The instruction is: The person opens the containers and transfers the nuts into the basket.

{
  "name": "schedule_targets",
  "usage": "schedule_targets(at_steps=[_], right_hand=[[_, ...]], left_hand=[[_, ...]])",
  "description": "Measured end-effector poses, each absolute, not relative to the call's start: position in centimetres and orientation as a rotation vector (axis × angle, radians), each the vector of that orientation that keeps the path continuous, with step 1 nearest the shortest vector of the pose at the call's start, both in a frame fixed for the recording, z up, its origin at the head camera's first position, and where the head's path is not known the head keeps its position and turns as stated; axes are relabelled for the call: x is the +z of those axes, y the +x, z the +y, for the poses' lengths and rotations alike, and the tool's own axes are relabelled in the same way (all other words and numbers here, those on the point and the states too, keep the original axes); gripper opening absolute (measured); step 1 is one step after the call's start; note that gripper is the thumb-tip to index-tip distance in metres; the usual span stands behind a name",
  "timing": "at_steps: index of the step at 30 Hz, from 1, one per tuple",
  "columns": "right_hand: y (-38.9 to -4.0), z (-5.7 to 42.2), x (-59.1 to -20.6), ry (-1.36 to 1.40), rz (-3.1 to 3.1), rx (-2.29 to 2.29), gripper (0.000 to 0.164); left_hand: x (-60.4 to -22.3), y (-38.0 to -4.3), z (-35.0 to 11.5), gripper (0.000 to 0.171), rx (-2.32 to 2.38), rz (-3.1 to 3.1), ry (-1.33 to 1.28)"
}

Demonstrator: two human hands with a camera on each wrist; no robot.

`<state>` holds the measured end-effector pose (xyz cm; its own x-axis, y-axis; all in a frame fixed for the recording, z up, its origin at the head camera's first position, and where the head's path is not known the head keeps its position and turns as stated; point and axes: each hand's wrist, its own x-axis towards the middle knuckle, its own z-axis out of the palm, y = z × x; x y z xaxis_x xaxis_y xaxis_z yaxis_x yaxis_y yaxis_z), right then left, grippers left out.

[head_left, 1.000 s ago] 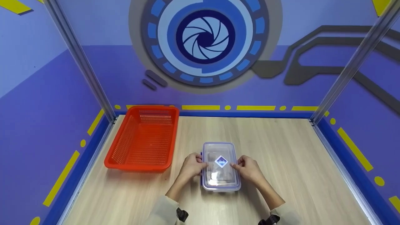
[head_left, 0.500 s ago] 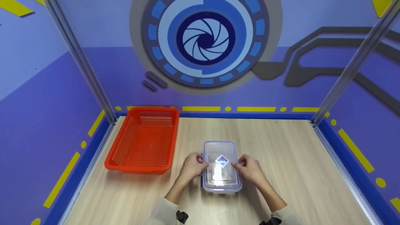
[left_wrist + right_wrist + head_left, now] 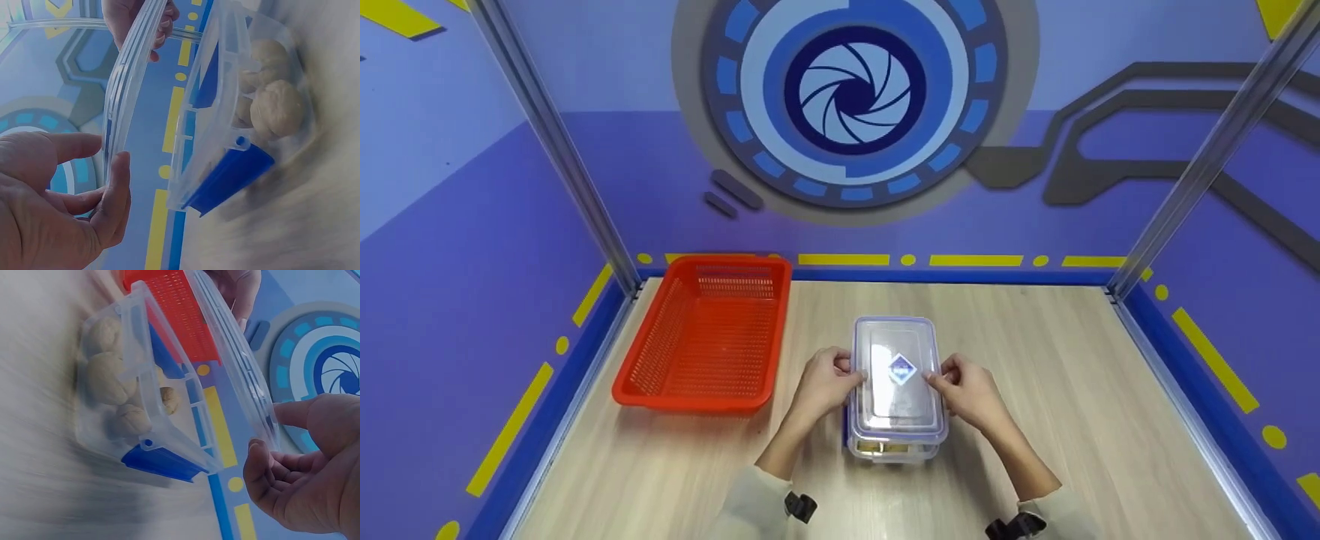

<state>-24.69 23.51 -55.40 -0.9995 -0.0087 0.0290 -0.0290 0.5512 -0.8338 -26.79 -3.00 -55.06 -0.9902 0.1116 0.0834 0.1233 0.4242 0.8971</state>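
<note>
On the left of the pale surface (image 3: 1050, 360), we see a red basket (image 3: 724, 349). Next, we see the left grip (image 3: 823, 382) pinching one long edge of a clear lid (image 3: 896, 412) with a diamond sticker (image 3: 902, 370). The lid is up above a clear box (image 3: 896, 453), apart from it. The box sits on the surface, with round brown nuts (image 3: 277, 109) inside and blue flaps (image 3: 233, 177) on its sides. Then we see the right grip (image 3: 971, 391) pinching the lid's other long edge.

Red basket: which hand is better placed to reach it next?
Left, probably: the left hand is nearer the red basket; the right hand is across the lid. Both pinch the lid.
</note>
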Motion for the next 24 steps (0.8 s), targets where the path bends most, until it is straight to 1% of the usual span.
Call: schedule_targets(at_steps=[8, 11, 15, 21, 24], right_hand=[[-24.9, 24.8, -53.6, 0.115, -2.786, 1.505, 0.026], [-24.9, 25.6, -52.7, 0.147, -2.829, 1.493, 0.033], [-25.0, 26.6, -51.5, 0.165, -2.858, 1.493, 0.047], [-25.0, 27.5, -50.4, 0.179, -2.824, 1.543, 0.054], [-24.9, 27.9, -50.0, 0.161, -2.818, 1.56, 0.061]], left_hand=[[-53.6, -27.1, -1.9, 0.041, -1.575, -2.628, -0.189], [-53.0, -27.3, -1.3, 0.043, -1.555, -2.632, -0.167], [-52.4, -27.5, -0.3, 0.044, -1.495, -2.622, -0.165], [-51.7, -27.5, 1.0, 0.048, -1.424, -2.599, -0.145], [-51.3, -27.6, 1.5, 0.046, -1.4, -2.568, -0.154]])
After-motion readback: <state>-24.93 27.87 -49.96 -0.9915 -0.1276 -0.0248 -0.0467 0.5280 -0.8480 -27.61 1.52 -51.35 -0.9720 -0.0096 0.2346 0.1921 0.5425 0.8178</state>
